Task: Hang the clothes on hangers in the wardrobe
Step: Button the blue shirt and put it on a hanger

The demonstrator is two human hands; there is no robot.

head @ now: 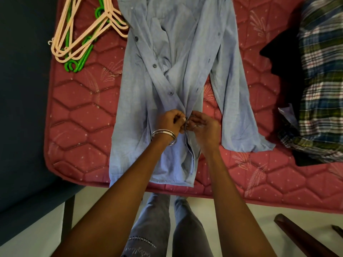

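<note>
Item, my left hand (pixel 169 121): fingers curled, pinching the left front edge of the blue shirt (pixel 178 75) at the placket, low on the garment. A pair of metal bangles (pixel 163 136) sits on that wrist.

Item, my right hand (pixel 201 124): fingers curled likewise, pinching the facing edge. The two hands meet at one point on the placket; whether a button is going in or coming out I cannot tell, as the fingers hide it.

Handling note, as I judge it: keep both edges flat and level at the pinch, hold the buttonhole taut with one hand while the other tilts the button, and avoid dragging the cloth, since the upper front lies open and rumpled. The collar end needs to stay accessible for a hanger.

Item, shirt position: spread lengthwise on the mattress (pixel 83 108), collar away from me, hem overhanging the near edge, sleeves trailing down each side.

Item, hangers (pixel 83 34): a heap of peach and green ones, on the mattress just beside the shirt's left shoulder.

Item, plaid garment (pixel 319 80): piled at the right, well apart, over something dark.

Item, surroundings: red quilted mattress, pale floor (pixel 241 229) below, a dark wall or panel at left. No wardrobe in view.
</note>
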